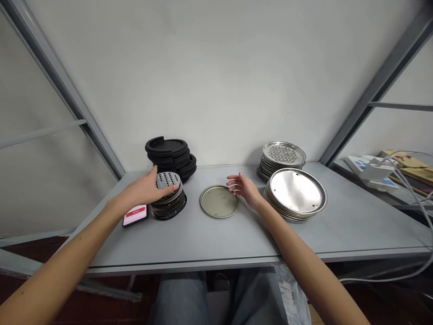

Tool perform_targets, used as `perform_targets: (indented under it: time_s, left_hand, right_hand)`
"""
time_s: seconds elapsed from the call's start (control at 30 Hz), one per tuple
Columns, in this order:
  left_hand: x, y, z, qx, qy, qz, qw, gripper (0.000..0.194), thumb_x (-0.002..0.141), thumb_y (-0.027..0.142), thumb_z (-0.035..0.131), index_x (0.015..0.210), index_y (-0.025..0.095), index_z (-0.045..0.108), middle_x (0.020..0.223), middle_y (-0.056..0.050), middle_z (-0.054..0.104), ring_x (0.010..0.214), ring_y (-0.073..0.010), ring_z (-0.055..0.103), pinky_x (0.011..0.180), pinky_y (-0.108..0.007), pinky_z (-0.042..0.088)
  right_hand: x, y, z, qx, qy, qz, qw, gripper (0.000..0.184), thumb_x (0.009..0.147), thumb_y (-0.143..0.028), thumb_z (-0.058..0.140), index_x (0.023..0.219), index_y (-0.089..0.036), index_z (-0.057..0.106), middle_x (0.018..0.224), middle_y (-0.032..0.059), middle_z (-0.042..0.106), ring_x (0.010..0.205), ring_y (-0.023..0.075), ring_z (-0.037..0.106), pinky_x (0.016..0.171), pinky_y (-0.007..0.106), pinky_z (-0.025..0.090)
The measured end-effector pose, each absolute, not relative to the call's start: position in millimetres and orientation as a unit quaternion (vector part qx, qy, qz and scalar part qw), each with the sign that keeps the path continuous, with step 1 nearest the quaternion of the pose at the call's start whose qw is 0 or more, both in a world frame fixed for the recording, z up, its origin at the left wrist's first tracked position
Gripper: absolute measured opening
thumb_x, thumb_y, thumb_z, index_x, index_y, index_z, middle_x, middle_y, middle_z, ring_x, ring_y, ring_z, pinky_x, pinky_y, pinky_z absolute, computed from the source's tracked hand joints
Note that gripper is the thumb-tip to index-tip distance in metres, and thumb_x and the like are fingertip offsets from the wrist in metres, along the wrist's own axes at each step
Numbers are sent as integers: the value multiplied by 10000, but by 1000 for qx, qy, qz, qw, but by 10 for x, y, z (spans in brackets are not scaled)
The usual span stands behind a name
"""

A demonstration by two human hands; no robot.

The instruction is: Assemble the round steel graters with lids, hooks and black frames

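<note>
My left hand (146, 188) rests on a perforated metal disc (168, 180) that tops a short stack of assembled dark-rimmed discs (169, 206); thumb and fingers curl round its edge. My right hand (244, 189) hovers open, fingers spread, at the right edge of a single shallow metal pan (218, 201) lying flat on the grey table (216, 243). Just right of that hand sits a stack of plain metal pans (295, 193).
A stack of black rubber rings (171, 155) stands at the back by the wall. A stack of perforated metal discs (281, 158) is at the back right. A phone with a red screen (135, 215) lies left of the short stack. Cables and boxes (389, 174) sit far right.
</note>
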State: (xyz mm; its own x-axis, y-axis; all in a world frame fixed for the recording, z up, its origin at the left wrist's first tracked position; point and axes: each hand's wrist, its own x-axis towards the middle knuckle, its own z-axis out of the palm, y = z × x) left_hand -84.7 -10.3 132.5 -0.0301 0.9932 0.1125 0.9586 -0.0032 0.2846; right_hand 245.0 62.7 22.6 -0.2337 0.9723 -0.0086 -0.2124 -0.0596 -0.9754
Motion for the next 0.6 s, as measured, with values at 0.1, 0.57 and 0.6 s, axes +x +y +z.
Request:
perform_targets:
  time_s: [0.1,0.57,0.6]
  left_hand:
    - [-790,-192,1302,698,705,123,22,856,765,716,501,1398,160,351,1303,-181,561,1159,-385,556,845,-437,483]
    - [223,-67,356,871,442,171,132,910,728,575,687,1470,222,295,1546,-157,248,1432,-352,208,1144,-509,251]
    - [244,16,263,860,460,164,145,1011,673,618,712,1483,214,260,1559,-171,203,1443,-366,156,1146,-527,228]
  right_hand:
    - [2463,637,227,-389,-491,608,488,461,911,-557,389,961,-178,647,888,81,664,671,141,600,556,240,453]
    - [2512,732,-103,-514,-757,142,377,316,865,-275,497,1125,-175,645,1144,130,665,1182,282,515,1022,439,384]
    - [2508,734,-123,-516,-764,141,360,321,862,-260,503,1136,-175,644,1163,129,659,1221,287,491,1045,445,368]
